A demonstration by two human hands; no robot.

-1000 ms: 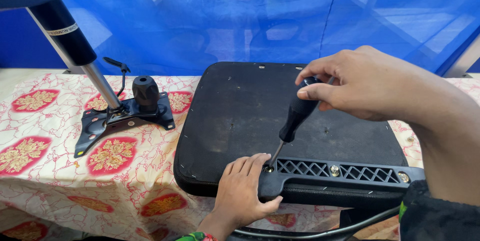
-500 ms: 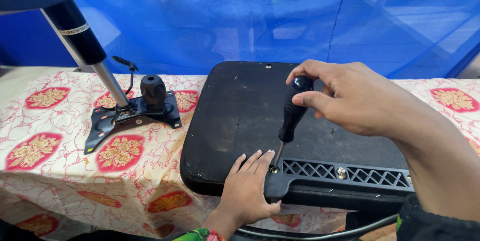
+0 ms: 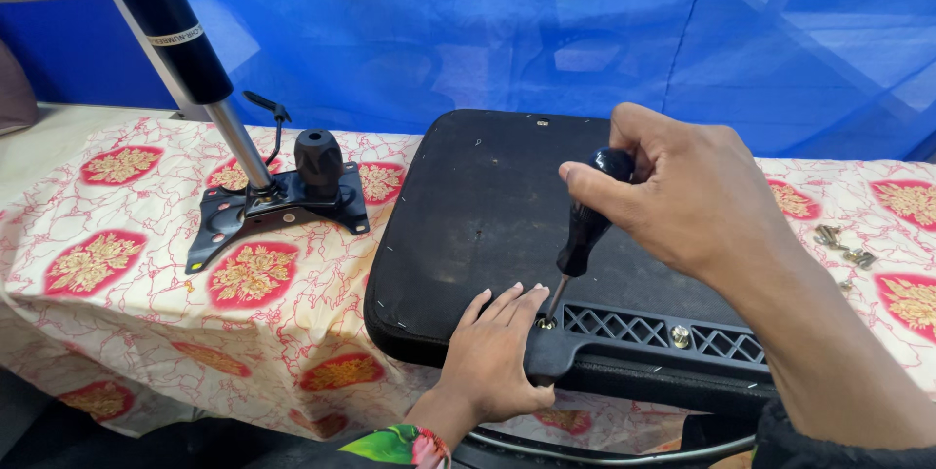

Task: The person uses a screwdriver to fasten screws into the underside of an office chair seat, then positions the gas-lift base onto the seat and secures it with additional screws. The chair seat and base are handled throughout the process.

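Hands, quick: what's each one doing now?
Left hand: open, fingers pressing the black bracket.
Right hand: closed around the screwdriver handle.

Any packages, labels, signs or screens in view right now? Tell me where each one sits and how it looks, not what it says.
Label: a narrow white band with small dark print, wrapped around the black gas-lift cylinder at upper left, above its silver rod.
No packages, signs or screens are in view.
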